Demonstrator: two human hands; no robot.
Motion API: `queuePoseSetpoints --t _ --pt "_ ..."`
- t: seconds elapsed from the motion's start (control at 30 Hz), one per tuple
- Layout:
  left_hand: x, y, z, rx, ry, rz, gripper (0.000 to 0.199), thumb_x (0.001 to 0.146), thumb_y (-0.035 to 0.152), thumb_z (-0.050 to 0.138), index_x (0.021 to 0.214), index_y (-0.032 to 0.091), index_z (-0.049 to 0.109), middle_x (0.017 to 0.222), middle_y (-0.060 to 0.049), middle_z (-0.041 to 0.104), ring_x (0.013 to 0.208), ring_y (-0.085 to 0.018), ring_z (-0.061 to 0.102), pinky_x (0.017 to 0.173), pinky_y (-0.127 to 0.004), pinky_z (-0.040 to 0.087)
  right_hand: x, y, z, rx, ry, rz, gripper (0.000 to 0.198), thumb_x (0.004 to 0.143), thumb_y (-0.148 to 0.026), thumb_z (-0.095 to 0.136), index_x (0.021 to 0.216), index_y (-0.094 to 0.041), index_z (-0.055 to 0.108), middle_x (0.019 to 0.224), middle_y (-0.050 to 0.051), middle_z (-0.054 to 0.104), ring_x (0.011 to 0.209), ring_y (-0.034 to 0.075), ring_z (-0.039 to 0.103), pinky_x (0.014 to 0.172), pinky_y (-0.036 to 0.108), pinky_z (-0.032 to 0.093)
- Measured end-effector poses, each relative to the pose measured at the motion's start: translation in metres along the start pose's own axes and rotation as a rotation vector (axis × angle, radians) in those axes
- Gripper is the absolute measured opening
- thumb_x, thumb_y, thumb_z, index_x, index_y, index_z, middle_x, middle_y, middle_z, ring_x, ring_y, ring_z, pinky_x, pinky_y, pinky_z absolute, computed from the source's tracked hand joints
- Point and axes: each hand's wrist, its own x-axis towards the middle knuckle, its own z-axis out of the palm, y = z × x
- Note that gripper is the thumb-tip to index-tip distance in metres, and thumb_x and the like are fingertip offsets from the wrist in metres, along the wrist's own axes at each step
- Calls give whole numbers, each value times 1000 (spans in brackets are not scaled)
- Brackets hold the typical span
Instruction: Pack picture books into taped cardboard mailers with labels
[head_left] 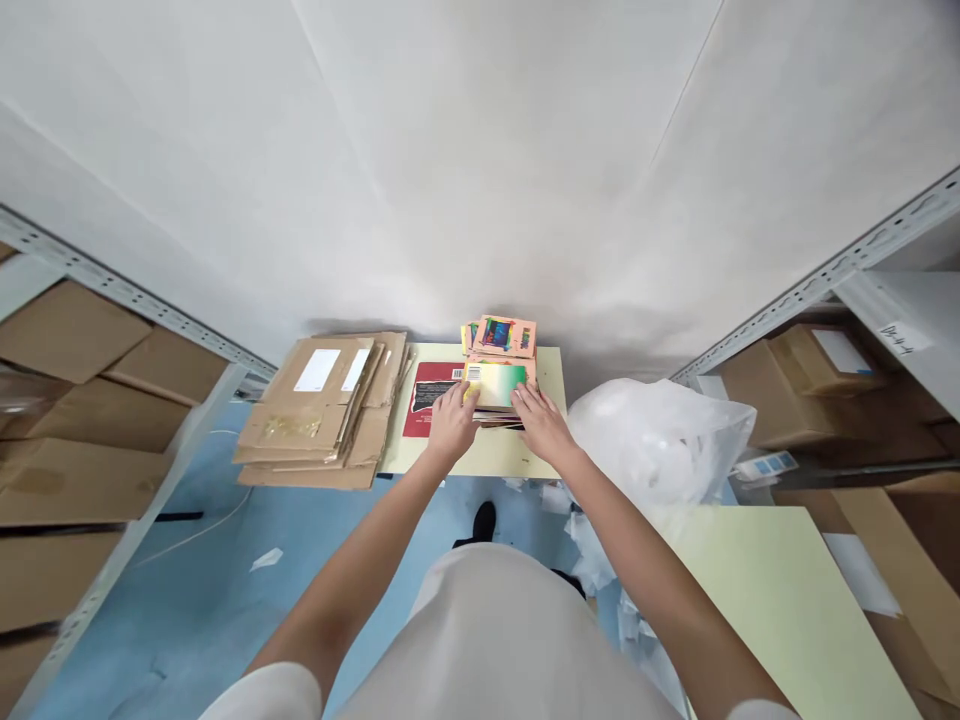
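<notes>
On the small pale yellow table (551, 400) a book with a yellow-to-green cover (497, 378) tops a short stack. My left hand (453, 415) grips its left edge, fingers over the cover. At the right edge my right hand (541, 420) holds it, fingertips on the green part. Behind the stack lie books with pink covers (510, 337). To the left of my left hand is a flat red book (420, 400) with a black panel of text. The lower books of the stack are partly hidden by my hands.
Flattened cardboard boxes (307, 395) are piled at the table's left end. A translucent plastic bag (645, 440) bulges at the right, above a second pale table (780, 590). Shelves of cardboard boxes (67, 330) flank both sides. Paper scraps (266, 559) lie on the blue floor.
</notes>
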Motion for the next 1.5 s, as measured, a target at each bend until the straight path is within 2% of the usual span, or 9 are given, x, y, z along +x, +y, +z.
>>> queuePoseSetpoints --t 0.27,0.6,0.73,0.83,0.93,1.07,1.23,1.37,1.5 --pt "25 -39 14 -96 -111 180 36 84 11 39 112 20 61 120 -14 61 115 -28 52 99 -43 34 36 -9 17 -136 14 145 49 82 3 34 124 -17 52 143 15 42 134 28 35 106 50 28" --pt "32 -47 -16 -204 10 285 36 84 11 42 111 22 64 112 -11 68 111 -25 58 100 -41 32 34 -15 -18 -16 -35 203 45 81 1 40 115 -23 58 121 8 62 114 22 54 91 35 40" --pt "32 -35 -38 -386 85 179 27 88 23 44 100 18 68 90 -10 73 85 -23 65 83 -36 42 28 -16 -30 259 313 333 29 88 -17 45 114 -21 57 113 10 64 104 23 59 87 36 44" --pt "24 -16 -47 -790 37 39 31 87 37 48 96 16 70 87 -8 72 77 -21 64 71 -30 46 12 -16 -34 632 647 432 47 82 -33 58 126 -20 47 120 12 60 106 24 58 90 39 46" --pt "13 13 -46 -1200 -130 -83 38 81 48 56 93 15 71 83 -6 71 72 -18 62 66 -27 46 -20 -21 -39 1067 714 518 53 77 -44 63 123 -22 47 115 10 63 96 23 63 82 38 51" --pt "-7 58 -27 -1373 -415 -137 40 75 51 63 90 15 73 78 -5 71 63 -13 55 61 -25 44 -84 -31 -46 1337 781 614 36 80 -49 59 103 -22 56 102 6 68 89 21 65 75 35 53" --pt "-38 122 1 -1364 -806 -39 44 75 52 64 100 16 71 91 -6 71 74 -15 59 68 -25 46 -180 -37 -44 1314 967 907 37 78 -54 59 95 -22 56 93 4 68 76 19 65 57 30 53" --pt "-65 178 12 -1282 -991 39 55 69 51 70 112 18 65 106 -9 69 92 -20 63 75 -28 49 -260 -40 -36 1300 1150 1125 38 75 -56 60 91 -21 55 85 3 67 72 19 65 53 29 53" --pt "-97 239 25 -1125 -1147 166 43 70 48 68 100 17 66 100 -10 70 91 -21 64 76 -29 50 -336 -45 -27 1331 1295 1223 39 73 -57 63 88 -22 55 85 3 68 72 20 65 57 32 54"
